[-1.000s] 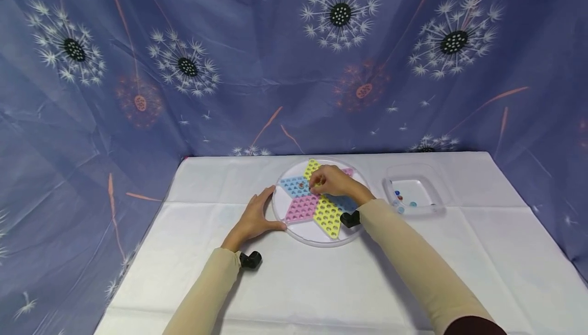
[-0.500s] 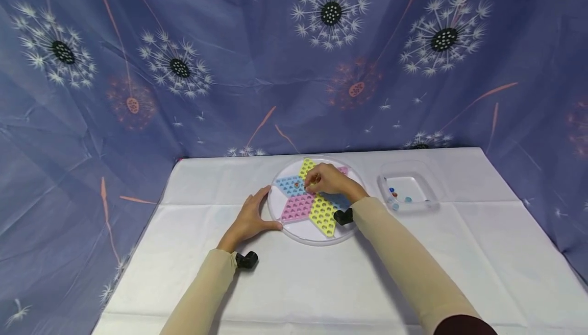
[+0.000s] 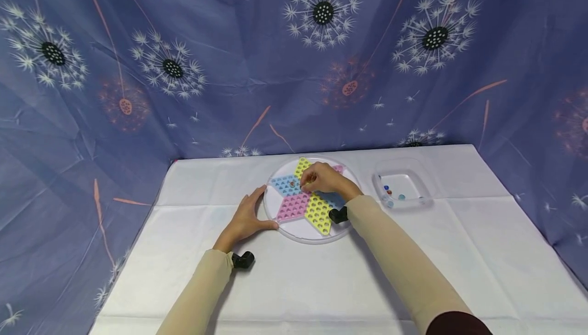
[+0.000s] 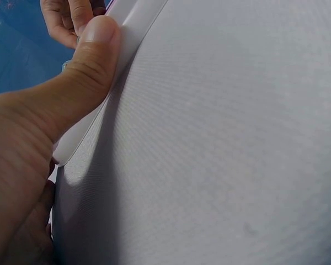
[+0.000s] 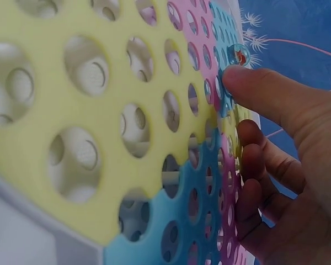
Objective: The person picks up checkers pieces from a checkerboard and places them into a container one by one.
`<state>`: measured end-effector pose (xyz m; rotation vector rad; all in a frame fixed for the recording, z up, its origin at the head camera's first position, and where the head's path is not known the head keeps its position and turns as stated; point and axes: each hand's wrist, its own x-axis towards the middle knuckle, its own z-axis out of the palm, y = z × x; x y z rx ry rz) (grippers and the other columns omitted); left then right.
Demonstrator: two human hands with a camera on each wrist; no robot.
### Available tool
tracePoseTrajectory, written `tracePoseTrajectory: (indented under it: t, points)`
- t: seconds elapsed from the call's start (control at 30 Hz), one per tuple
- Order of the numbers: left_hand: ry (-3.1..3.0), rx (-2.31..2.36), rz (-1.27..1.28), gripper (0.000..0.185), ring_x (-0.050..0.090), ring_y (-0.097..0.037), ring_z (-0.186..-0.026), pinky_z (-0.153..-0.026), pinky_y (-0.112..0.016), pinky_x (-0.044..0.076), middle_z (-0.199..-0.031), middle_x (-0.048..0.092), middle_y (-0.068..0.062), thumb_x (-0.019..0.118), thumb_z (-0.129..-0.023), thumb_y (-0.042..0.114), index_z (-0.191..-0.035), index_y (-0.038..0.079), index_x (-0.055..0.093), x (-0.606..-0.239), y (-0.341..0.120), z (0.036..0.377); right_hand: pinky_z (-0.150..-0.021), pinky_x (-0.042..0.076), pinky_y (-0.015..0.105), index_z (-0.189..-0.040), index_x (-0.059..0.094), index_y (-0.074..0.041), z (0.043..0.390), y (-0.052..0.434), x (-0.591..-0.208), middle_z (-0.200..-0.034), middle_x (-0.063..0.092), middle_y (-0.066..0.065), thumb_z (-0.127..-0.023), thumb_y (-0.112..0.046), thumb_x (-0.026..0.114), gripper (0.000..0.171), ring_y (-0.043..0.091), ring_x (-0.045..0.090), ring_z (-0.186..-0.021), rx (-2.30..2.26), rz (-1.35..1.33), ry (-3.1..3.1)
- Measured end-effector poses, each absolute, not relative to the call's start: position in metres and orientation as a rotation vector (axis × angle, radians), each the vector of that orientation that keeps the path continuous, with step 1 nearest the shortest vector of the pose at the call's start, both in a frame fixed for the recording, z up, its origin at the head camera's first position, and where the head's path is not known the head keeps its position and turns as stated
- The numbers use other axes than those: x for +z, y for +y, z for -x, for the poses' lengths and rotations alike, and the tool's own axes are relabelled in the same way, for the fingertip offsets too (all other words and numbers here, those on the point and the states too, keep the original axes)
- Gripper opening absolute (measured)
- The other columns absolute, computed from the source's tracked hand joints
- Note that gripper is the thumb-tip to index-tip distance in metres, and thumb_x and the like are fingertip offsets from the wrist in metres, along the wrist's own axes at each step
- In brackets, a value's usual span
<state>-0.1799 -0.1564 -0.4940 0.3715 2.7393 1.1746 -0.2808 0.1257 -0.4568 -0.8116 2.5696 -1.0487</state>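
From the head camera, a round game board [image 3: 312,199] with a star of blue, pink and yellow panels lies on a white-covered bench [image 3: 321,273]. The left hand [image 3: 245,217] rests flat against its rim, fingers straight; the right hand [image 3: 323,179] hovers over the star's centre beside a marble [image 3: 292,184]. A clear tray [image 3: 403,189] of marbles sits just right.

Left wrist: the thumb [image 4: 94,49] presses the board's white rim.

Right wrist: loosely curled fingers [image 5: 265,94] hold nothing, one fingertip touching the marble seated in a blue hole.
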Motion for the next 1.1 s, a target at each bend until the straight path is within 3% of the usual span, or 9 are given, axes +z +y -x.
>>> tracePoseTrajectory:
  t: [0.47,1.1]
  points:
    - [2.733,1.166,-0.392,0.125,0.016,-0.037,-0.156,-0.129,-0.049,0.006,-0.168,0.028,-0.010,0.097,-0.067,0.042,-0.164,0.014,0.024,-0.495,-0.159,0.182,-0.069,0.051,0.027,-0.092,0.081,-0.007,0.280,0.125,-0.453,-0.087,0.073,-0.002,-0.089,-0.013,0.082,0.006,0.014,0.058,-0.075,-1.063,0.798,2.548]
    - [2.722,1.203,-0.383,0.124,0.012,-0.045,-0.155,-0.128,-0.055,0.011,-0.168,0.029,-0.009,0.097,-0.067,0.041,-0.164,0.015,0.025,-0.494,-0.158,0.178,-0.076,0.055,0.029,-0.092,0.078,-0.008,0.276,0.118,-0.443,-0.093,0.071,-0.002,-0.089,-0.009,0.079,0.003,0.015,0.061,-0.084,-0.925,0.772,2.543]
